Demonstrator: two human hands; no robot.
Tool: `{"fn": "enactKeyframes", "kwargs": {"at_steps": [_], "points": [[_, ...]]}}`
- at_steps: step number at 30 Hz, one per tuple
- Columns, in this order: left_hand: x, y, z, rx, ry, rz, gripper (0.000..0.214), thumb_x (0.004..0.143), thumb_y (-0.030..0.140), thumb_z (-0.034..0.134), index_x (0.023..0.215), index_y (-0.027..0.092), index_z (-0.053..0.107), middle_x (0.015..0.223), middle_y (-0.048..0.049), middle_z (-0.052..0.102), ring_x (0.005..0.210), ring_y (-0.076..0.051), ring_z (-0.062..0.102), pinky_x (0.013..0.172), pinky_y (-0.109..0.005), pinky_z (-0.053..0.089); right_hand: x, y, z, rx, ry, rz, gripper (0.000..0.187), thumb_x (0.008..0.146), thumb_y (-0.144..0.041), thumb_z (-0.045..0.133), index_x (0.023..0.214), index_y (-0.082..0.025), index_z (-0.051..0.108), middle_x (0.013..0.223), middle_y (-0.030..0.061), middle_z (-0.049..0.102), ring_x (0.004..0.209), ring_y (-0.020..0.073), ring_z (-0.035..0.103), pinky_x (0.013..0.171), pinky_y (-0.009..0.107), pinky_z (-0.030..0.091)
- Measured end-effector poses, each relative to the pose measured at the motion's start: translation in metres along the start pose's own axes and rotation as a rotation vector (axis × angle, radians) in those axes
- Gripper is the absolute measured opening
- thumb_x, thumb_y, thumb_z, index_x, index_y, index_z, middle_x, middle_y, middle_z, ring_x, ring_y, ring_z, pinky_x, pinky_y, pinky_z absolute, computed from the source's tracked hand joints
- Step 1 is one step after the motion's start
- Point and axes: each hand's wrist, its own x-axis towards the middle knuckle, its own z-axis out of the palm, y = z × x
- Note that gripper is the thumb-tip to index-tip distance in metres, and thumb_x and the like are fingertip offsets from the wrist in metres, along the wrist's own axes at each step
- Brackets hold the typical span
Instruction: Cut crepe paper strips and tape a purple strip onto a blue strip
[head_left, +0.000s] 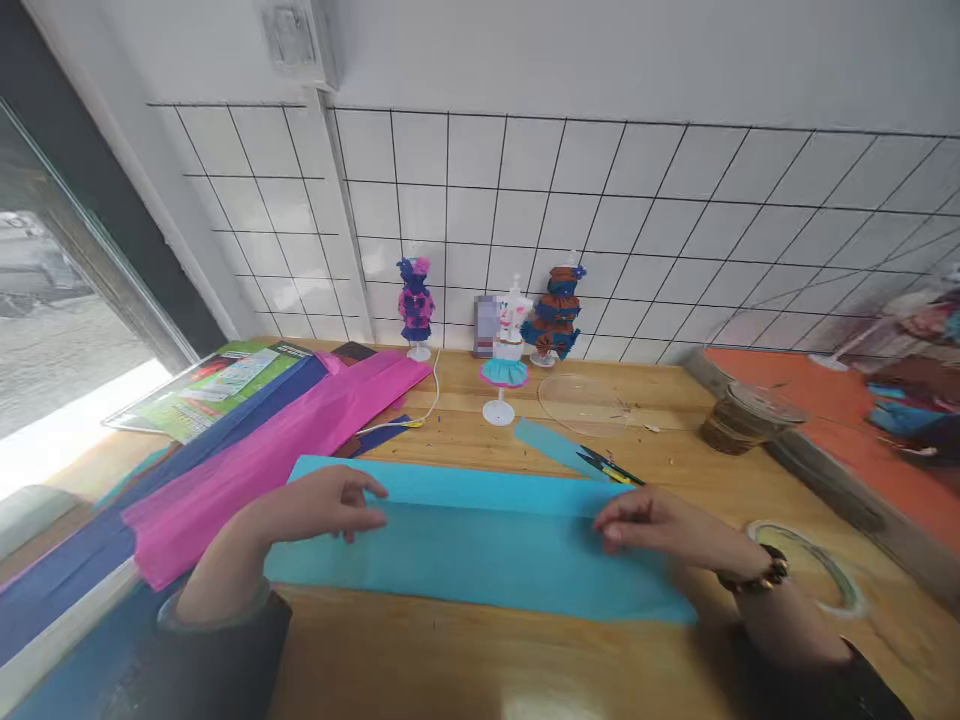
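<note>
A long turquoise sheet (465,560) of thin paper-like or cloth-like material lies flat on the wooden table, with a lighter band along its far edge. Over its left part is my left hand (330,502), thumb and fingers apart, holding nothing. My right hand (645,520), wearing a beaded bracelet, is over the right part with loosely bent, slightly blurred fingers and nothing visible in them. Whether either hand touches the sheet I cannot tell. Black-and-yellow scissors (611,466) lie just beyond the sheet's far right edge, beside a narrow turquoise strip (551,445).
Pink (300,430) and dark blue material (225,425) lies at the left. Small dressed mannequin stands (504,372) line the tiled wall. A clear disc (581,404), a tape roll (817,565) and a brown lidded container (746,415) are toward the right. A white cable (435,395) crosses behind.
</note>
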Motion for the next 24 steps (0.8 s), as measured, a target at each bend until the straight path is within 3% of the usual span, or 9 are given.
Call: {"fn": "enactKeyframes", "kwargs": {"at_steps": [3, 5, 6, 9, 12, 19, 24], "points": [[0.018, 0.0, -0.001, 0.129, 0.461, 0.058, 0.051, 0.077, 0.057, 0.043, 0.11, 0.02, 0.056, 0.094, -0.0067, 0.064, 0.086, -0.024, 0.058, 0.072, -0.033, 0.046, 0.016, 0.01, -0.001, -0.112, 0.423, -0.015, 0.038, 0.08, -0.051, 0.046, 0.082, -0.019, 0.065, 0.08, 0.0041, 0.066, 0.075, 0.0177, 0.059, 0.067, 0.03, 0.047], [0.03, -0.007, -0.001, 0.28, 0.657, 0.103, 0.046, 0.081, 0.052, 0.039, 0.111, 0.022, 0.056, 0.108, -0.0069, 0.06, 0.099, -0.025, 0.053, 0.082, -0.036, 0.042, 0.025, 0.019, 0.0, -0.218, 0.557, -0.072, 0.035, 0.08, -0.048, 0.047, 0.089, -0.02, 0.066, 0.089, 0.0059, 0.065, 0.084, 0.02, 0.059, 0.074, 0.033, 0.047], [0.036, -0.013, 0.0, 0.375, 0.689, 0.137, 0.043, 0.082, 0.049, 0.039, 0.111, 0.023, 0.056, 0.112, -0.0063, 0.058, 0.103, -0.026, 0.05, 0.086, -0.038, 0.039, 0.029, 0.024, 0.002, -0.28, 0.57, -0.112, 0.033, 0.079, -0.046, 0.049, 0.092, -0.02, 0.066, 0.094, 0.0066, 0.065, 0.089, 0.0211, 0.058, 0.079, 0.035, 0.046], [0.051, -0.031, 0.003, 0.547, 0.627, 0.193, 0.036, 0.085, 0.039, 0.036, 0.108, 0.022, 0.059, 0.106, -0.0064, 0.061, 0.103, -0.025, 0.049, 0.088, -0.039, 0.037, 0.038, 0.037, 0.006, -0.447, 0.534, -0.181, 0.028, 0.08, -0.038, 0.051, 0.095, -0.021, 0.067, 0.096, 0.0081, 0.063, 0.094, 0.0225, 0.056, 0.085, 0.039, 0.044], [0.054, -0.037, 0.004, 0.596, 0.573, 0.211, 0.032, 0.086, 0.031, 0.036, 0.103, 0.024, 0.062, 0.096, -0.0059, 0.061, 0.097, -0.023, 0.052, 0.083, -0.037, 0.039, 0.039, 0.04, 0.008, -0.557, 0.511, -0.193, 0.024, 0.082, -0.032, 0.049, 0.095, -0.022, 0.067, 0.091, 0.0082, 0.062, 0.09, 0.0219, 0.057, 0.08, 0.039, 0.046], [0.026, -0.011, -0.003, 0.454, 0.571, 0.252, 0.019, 0.078, 0.028, 0.045, 0.085, 0.022, 0.062, 0.089, -0.0026, 0.06, 0.089, -0.019, 0.053, 0.077, -0.032, 0.043, 0.022, 0.017, 0.003, -0.529, 0.506, -0.229, 0.019, 0.083, -0.03, 0.049, 0.081, -0.021, 0.066, 0.082, 0.0051, 0.06, 0.079, 0.0174, 0.057, 0.07, 0.031, 0.048], [0.018, -0.004, -0.005, 0.432, 0.679, 0.318, 0.016, 0.074, 0.025, 0.048, 0.083, 0.022, 0.061, 0.087, -0.0021, 0.059, 0.088, -0.018, 0.053, 0.075, -0.03, 0.043, 0.015, 0.015, -0.002, -0.552, 0.635, -0.324, 0.018, 0.083, -0.03, 0.048, 0.085, -0.022, 0.064, 0.084, 0.005, 0.058, 0.078, 0.0163, 0.056, 0.067, 0.029, 0.047]]}}
